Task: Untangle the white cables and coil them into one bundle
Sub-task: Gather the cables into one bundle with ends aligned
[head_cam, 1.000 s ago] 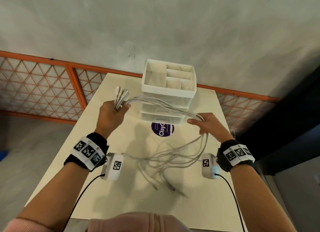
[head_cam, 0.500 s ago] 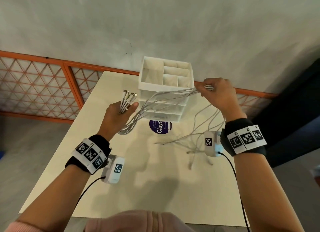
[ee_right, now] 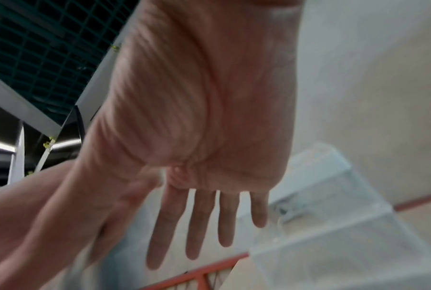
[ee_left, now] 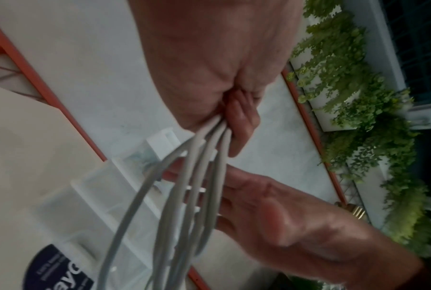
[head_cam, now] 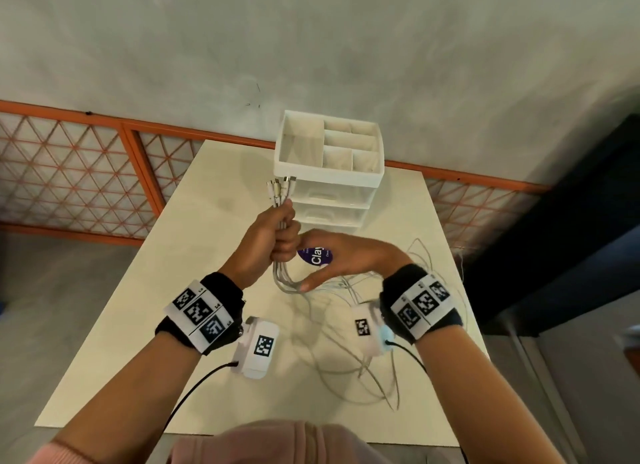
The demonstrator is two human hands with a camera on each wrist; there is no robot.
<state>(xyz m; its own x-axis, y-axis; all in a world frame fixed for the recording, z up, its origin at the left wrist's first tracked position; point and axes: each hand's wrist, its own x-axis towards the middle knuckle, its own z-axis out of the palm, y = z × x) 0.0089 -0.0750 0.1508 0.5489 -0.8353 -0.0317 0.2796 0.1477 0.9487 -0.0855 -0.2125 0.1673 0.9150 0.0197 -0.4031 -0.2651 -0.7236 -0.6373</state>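
Note:
My left hand [head_cam: 278,236] grips several white cables [head_cam: 284,283] in a fist above the table. Their metal-tipped plugs [head_cam: 281,189] stick up out of the fist. In the left wrist view the cables [ee_left: 197,186] run down out of the curled left fingers [ee_left: 239,117]. My right hand [head_cam: 337,255] is open just to the right of the fist, with straight fingers [ee_right: 204,217] and nothing in it. The thumb points down toward the cable loop. The loose cable tails [head_cam: 363,363] lie tangled on the table under my right wrist.
A white drawer organizer [head_cam: 329,181] with open top compartments stands at the back of the cream table [head_cam: 166,307]. A purple round sticker [head_cam: 317,255] lies in front of it. An orange lattice railing [head_cam: 69,172] runs behind the table.
My right hand has let go of the raised cables and come down to the left fist, now open. The tails have dropped onto the table. The left hand has moved toward the centre.

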